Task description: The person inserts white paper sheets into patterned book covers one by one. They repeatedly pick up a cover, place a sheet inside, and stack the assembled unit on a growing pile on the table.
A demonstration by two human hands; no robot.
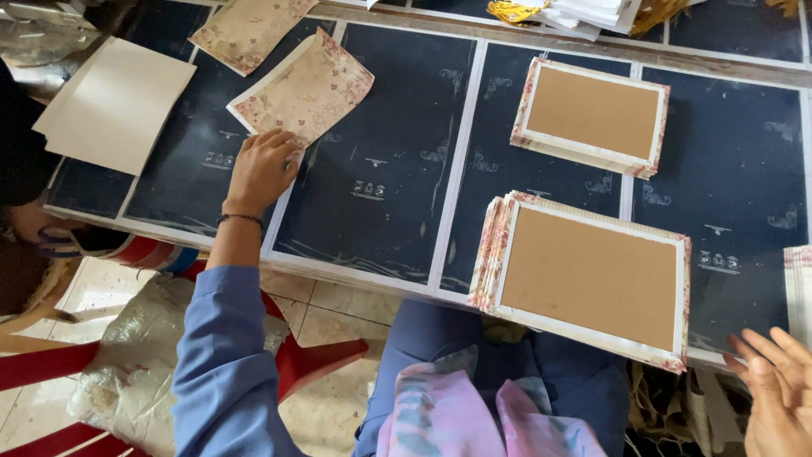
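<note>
Both hands are in view at opposite ends of the bench. The left hand is laid palm down, fingers loosely curled, with the fingertips pressed on the near corner of a floral-printed paper sheet; nothing is gripped, the sheet is only pinned or dragged under the fingers. The right hand is seen at the lower right edge, open with fingers spread, empty, and apart from everything on the bench.

The floral sheet lies tilted on the dark printed bench cover, white underside showing along its left edge. A second floral sheet is placed just beyond it, and a plain cream sheet lies well to the left, overhanging the bench edge.

Between the hands, a stack of covered boards with brown centres and floral folded borders sits at the near bench edge, its lower corner overhanging. A smaller stack is set farther back.

Judged from this, the sheet could be creased or slid askew if it is dragged by fingertips alone, since only one corner is held. The near stack could be knocked off the edge by a careless move of the right hand, because it already overhangs.
</note>
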